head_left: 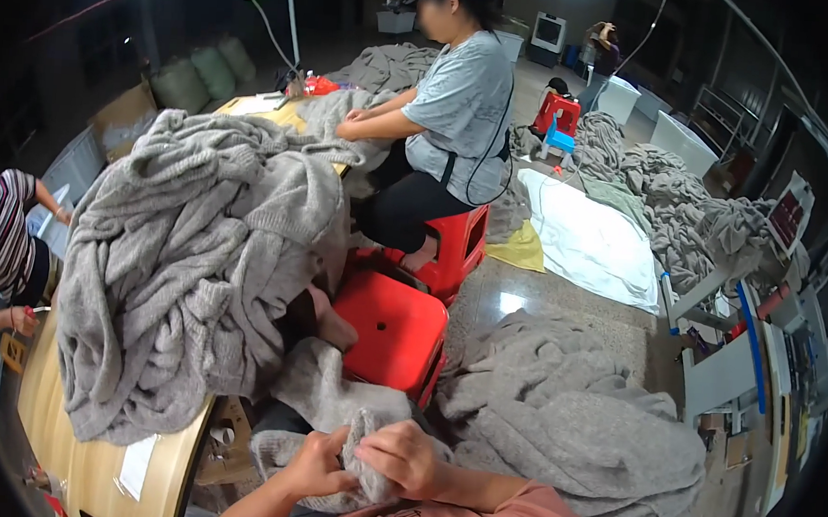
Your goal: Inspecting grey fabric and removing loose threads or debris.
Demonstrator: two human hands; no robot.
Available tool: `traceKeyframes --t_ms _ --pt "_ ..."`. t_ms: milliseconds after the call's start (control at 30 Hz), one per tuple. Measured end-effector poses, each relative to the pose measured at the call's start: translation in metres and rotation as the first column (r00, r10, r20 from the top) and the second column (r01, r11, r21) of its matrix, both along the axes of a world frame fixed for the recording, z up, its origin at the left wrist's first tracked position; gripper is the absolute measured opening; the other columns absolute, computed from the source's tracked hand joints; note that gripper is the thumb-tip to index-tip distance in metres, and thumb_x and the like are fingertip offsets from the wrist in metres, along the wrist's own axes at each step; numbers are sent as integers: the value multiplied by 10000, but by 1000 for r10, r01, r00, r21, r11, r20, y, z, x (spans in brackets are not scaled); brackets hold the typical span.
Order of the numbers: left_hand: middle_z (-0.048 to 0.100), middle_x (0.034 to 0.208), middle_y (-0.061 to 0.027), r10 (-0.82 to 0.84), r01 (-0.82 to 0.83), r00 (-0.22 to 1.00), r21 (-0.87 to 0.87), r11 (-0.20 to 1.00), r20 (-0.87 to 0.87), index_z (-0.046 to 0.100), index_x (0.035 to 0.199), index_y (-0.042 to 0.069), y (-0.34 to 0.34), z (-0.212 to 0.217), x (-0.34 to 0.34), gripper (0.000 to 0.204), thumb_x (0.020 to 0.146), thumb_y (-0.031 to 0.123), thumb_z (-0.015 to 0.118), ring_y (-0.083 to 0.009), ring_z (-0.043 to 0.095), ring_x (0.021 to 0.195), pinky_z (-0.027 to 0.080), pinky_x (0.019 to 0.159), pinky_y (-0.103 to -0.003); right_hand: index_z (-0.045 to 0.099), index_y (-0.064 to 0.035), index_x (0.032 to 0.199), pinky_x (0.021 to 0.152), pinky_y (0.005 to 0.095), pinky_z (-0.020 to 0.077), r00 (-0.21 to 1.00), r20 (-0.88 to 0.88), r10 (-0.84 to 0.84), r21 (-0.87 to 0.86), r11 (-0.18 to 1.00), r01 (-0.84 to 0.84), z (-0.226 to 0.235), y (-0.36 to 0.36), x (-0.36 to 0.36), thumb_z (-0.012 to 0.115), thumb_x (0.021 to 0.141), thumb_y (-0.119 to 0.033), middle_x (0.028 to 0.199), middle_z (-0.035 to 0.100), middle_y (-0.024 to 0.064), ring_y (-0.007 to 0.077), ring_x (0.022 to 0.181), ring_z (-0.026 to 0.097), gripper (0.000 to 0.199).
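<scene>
A grey knitted garment [330,383] lies across my lap, and part of it is bunched up between my hands. My left hand [319,465] pinches the knit from the left side. Close beside it, my right hand [404,458] has its fingers closed on the same bunched fabric. Whether any small tool or thread is in my fingers cannot be made out. On the table to my left, a big heap of grey knitwear [187,254] rises high. More grey knitwear [565,419] is piled on my right.
A red plastic stool [386,328] stands just ahead of me. Beyond it a co-worker [466,110] sits on another red stool, handling grey knit. At far left is a person in a striped top [8,234]. A white cloth [586,236] covers some floor near more knitwear heaps.
</scene>
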State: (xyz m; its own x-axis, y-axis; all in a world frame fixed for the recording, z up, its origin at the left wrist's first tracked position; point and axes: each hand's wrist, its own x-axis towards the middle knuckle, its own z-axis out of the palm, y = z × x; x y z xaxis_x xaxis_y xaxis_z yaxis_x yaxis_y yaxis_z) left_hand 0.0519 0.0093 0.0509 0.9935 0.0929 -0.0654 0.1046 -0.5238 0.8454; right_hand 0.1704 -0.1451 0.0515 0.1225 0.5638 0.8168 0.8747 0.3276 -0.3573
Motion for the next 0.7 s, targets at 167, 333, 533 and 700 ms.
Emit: traceKeyframes --t_ms 167,333,533,700 --pt "590 636 -132 203 -205 979 -152 967 -31 603 890 15 -8 -15 2 196 719 110 602 -141 566 577 453 546 -301 558 -36 1025 659 389 414 983 -2 -182 -163 970 179 -9 -4 4 653 590 -194 944 560 103 277 790 551 473" --pt "580 712 -22 718 -562 648 -478 675 254 603 898 11 40 51 11 184 843 178 549 -122 554 647 443 556 -245 524 25 873 591 333 472 905 -403 -133 203 952 230 -8 -33 22 552 593 37 817 589 157 265 692 587 281" --pt "617 842 -88 788 -445 563 -712 542 248 574 917 -27 25 59 23 239 863 204 554 -146 586 749 474 670 -259 551 31 962 680 357 452 773 -497 394 192 919 -345 -10 -35 16 516 713 82 880 574 179 289 756 571 256" --pt "589 916 -65 -111 120 992 -185 975 55 534 1025 19 -33 2 29 336 811 265 613 -149 569 811 452 696 -266 573 -54 804 527 351 442 919 -314 -240 14 966 257 -33 -20 6 600 750 -106 748 554 83 250 621 549 79"
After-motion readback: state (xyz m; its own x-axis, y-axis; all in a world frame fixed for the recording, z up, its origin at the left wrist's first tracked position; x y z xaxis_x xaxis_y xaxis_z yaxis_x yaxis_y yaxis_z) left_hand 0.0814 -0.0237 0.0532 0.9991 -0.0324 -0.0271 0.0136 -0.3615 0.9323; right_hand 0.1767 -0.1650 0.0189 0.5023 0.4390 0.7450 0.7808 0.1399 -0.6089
